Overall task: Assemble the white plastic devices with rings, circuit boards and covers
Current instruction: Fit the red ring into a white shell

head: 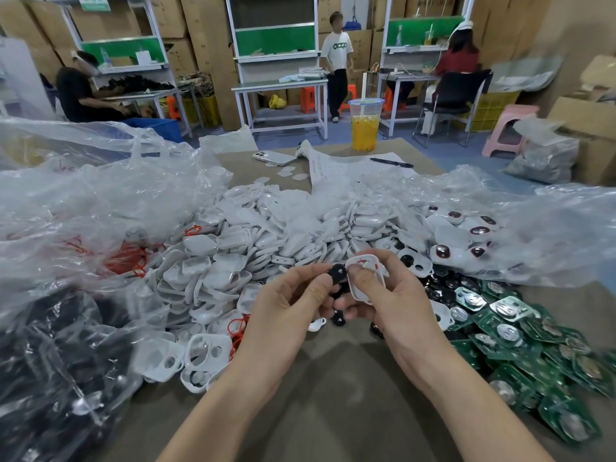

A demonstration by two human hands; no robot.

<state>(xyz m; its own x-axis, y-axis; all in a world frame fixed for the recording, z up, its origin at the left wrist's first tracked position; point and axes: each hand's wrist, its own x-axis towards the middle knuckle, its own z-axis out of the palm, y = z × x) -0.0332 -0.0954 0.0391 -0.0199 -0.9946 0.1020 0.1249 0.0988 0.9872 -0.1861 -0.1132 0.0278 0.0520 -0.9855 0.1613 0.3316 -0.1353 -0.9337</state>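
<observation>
Your left hand (286, 305) pinches a small black button pad (337, 274) between thumb and forefinger, and your right hand (390, 305) grips a white plastic shell (371, 260), thumb pressed into its hollow. The two pieces meet just above the table (333, 378), at the centre of your view. From your hands, the heap of white shells (266, 241) spreads from nine to twelve o'clock. The green circuit boards (520, 338) lie at three to four o'clock, with loose black pads (440, 290) just beside them. A clear bag holding orange rings (128, 258) sits at nine o'clock. Far off at twelve, a drink cup (365, 128) stands behind a paper sheet (346, 168), a pen (391, 162) and a phone (274, 157).
</observation>
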